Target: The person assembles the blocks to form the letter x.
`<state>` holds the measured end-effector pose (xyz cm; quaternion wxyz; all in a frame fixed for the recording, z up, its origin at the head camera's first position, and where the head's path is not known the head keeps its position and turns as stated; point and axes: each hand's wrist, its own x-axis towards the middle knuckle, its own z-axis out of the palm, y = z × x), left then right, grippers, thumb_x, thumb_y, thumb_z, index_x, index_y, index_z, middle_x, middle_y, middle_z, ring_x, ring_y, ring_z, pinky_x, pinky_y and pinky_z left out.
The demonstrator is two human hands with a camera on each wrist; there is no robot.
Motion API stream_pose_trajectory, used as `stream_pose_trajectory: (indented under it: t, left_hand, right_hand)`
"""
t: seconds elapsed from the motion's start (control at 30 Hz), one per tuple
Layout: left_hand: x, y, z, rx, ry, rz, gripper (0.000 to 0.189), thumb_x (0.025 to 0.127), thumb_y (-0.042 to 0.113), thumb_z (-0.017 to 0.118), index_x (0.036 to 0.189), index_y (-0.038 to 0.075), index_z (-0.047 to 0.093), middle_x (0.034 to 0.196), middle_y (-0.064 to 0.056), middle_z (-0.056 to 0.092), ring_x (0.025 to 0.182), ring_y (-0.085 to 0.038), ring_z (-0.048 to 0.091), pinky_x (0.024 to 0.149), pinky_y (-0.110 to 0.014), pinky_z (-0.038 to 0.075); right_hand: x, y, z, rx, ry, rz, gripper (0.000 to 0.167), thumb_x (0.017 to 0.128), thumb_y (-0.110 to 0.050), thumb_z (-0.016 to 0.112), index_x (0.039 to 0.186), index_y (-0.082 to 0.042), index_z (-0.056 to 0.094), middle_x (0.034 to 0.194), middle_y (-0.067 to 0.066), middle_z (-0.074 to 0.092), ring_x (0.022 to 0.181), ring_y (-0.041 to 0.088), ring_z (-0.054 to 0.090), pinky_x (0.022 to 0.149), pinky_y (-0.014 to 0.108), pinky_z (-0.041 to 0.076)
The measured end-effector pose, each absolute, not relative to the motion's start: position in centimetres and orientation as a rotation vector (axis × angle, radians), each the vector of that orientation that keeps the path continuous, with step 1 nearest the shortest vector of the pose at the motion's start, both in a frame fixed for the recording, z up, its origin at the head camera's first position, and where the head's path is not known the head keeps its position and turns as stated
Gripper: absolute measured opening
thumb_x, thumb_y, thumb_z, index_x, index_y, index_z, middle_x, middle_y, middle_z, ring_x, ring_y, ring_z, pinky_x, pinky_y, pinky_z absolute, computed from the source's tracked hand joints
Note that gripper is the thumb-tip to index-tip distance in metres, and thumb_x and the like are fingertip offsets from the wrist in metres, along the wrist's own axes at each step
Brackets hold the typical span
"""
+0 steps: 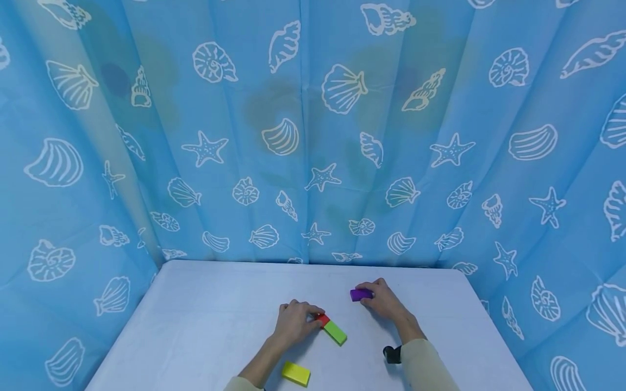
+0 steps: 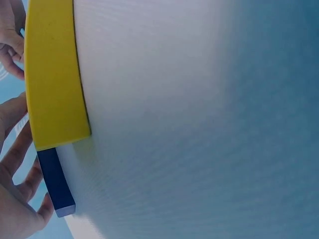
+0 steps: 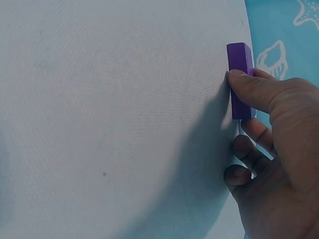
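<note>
In the head view my left hand (image 1: 295, 324) pinches a red block (image 1: 323, 320) between thumb and fingers. A green block (image 1: 335, 333) lies end to end with the red one. The left wrist view shows part of the left hand (image 2: 17, 179) behind a dark blue block (image 2: 56, 181), which the head view does not show. Farther back on the right, my right hand (image 1: 385, 300) grips a purple block (image 1: 361, 295). Thumb and index finger hold its sides in the right wrist view, over the white surface, the other fingers curled below.
A yellow block (image 1: 295, 373) lies near the left forearm, close to the camera in the left wrist view. The white table (image 1: 210, 309) is enclosed by a blue curtain (image 1: 303, 179) with seashell prints. A black device (image 1: 392, 354) sits at the right sleeve.
</note>
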<state>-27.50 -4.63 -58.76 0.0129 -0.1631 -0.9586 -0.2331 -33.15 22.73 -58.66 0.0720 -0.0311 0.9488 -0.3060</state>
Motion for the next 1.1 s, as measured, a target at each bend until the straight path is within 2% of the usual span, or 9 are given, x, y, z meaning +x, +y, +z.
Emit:
stream_pose_trajectory:
  t: [0.53,1.1]
  left_hand:
    - [-27.58,-4.73,-58.81,-0.467,-2.962,-0.811,0.027,0.082,0.030,0.083,0.108,0.028,0.077,0.087,0.016,0.071,0.089,-0.014,0.053,0.092,-0.055,0.037]
    - [-27.50,-4.65,-58.84,-0.458,-2.973,-0.804,0.021,0.082,0.031,0.083,0.102,0.029,0.077,0.086,0.016,0.071,0.087,-0.014,0.053,0.095,-0.059,0.036]
  right_hand:
    - [-32.91,22.55,-58.19,-0.114,2.850,-0.919,0.039,0.094,-0.016,0.071,0.131,-0.025,0.066,0.117,0.010,0.049,0.111,0.030,0.052,0.097,0.053,0.049]
    - [-32.91,22.69,-58.59,-0.101,2.854,-0.912,0.039,0.094,-0.016,0.071,0.132,-0.026,0.065,0.118,0.011,0.049,0.111,0.030,0.052,0.097,0.054,0.048]
